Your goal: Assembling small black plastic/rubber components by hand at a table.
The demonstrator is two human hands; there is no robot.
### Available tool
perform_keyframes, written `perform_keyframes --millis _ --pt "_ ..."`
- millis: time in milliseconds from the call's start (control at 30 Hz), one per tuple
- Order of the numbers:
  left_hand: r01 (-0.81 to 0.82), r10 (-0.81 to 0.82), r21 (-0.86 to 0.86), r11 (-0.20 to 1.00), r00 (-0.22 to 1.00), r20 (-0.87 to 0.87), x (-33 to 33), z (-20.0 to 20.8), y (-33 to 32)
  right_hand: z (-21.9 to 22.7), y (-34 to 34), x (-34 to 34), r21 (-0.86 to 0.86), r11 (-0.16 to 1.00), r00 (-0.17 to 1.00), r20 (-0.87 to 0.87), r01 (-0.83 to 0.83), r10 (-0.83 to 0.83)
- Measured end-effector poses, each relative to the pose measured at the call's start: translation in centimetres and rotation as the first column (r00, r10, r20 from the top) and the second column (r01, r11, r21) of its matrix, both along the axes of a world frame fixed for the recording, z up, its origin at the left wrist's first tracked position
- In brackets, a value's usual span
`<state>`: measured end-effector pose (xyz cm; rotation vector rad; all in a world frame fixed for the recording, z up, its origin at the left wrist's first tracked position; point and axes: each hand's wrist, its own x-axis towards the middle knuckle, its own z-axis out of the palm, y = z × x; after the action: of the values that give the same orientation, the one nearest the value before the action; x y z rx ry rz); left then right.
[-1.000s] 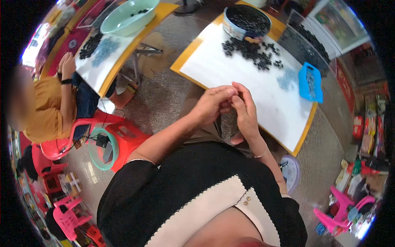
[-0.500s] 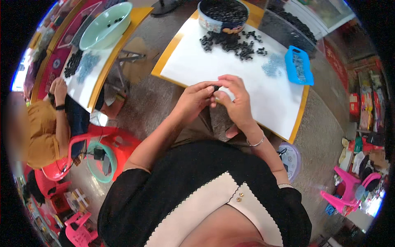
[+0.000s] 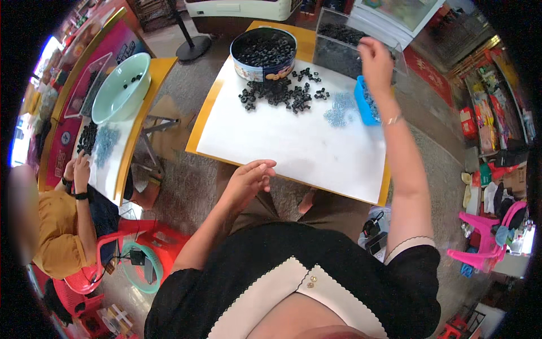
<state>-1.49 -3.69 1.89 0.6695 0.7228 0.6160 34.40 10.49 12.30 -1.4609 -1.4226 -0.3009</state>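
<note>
My left hand (image 3: 248,179) hovers off the near edge of the white-topped table (image 3: 271,150), fingers loosely stretched with nothing visible in them. My right arm reaches far out to the right. Above the clear plastic bin (image 3: 339,56) of small black parts, my right hand (image 3: 377,62) has its fingers bent together; what they hold, if anything, is hidden. Below its wrist stands a blue tray (image 3: 366,107) of small pale pieces, partly covered by the arm. A round tin (image 3: 264,69) full of black parts stands at the far side, with loose black parts (image 3: 282,93) spilled before it.
Small pale-blue pieces (image 3: 340,110) lie beside the tray. At left, a co-worker's hands (image 3: 79,169) are at a second table with a pale green basin (image 3: 121,90). A red chair (image 3: 149,240) and a green basket (image 3: 138,271) stand at lower left, a pink stool (image 3: 480,237) at right.
My hands, together around a small black part before, are now apart. The right has swung out to the clear bin; the left has drawn back and loosened. The view has shifted.
</note>
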Motion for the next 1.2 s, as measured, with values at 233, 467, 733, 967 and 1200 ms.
perform_keyframes --millis 233,467,733,967,1200 --pt "-0.052 0.051 -0.074 0.996 0.999 -0.017 -0.5 -1.2 0.8 -1.3 4.8 3.3 -0.061 0.993 0.978 0.192 0.099 -0.086" --pt "-0.111 0.104 -0.078 0.991 0.991 -0.081 -0.6 -0.3 2.4 -9.6 -3.1 -11.3 -0.325 0.835 0.883 0.0 -0.443 0.469" --pt "-0.099 0.091 -0.076 0.992 0.991 -0.101 -1.2 -0.7 2.1 -12.0 3.0 -16.2 -0.297 0.913 0.923 0.181 -0.279 0.341" --pt "-0.171 0.169 -0.096 0.981 0.985 -0.027 -2.0 -1.1 2.3 -11.9 0.7 -16.0 -0.299 0.857 0.903 -0.046 -0.42 0.427" --pt "-0.219 0.217 -0.037 0.975 0.975 -0.038 -0.9 0.7 2.9 -7.7 -8.5 -18.7 -0.093 0.596 0.309 -0.911 -0.798 0.271"
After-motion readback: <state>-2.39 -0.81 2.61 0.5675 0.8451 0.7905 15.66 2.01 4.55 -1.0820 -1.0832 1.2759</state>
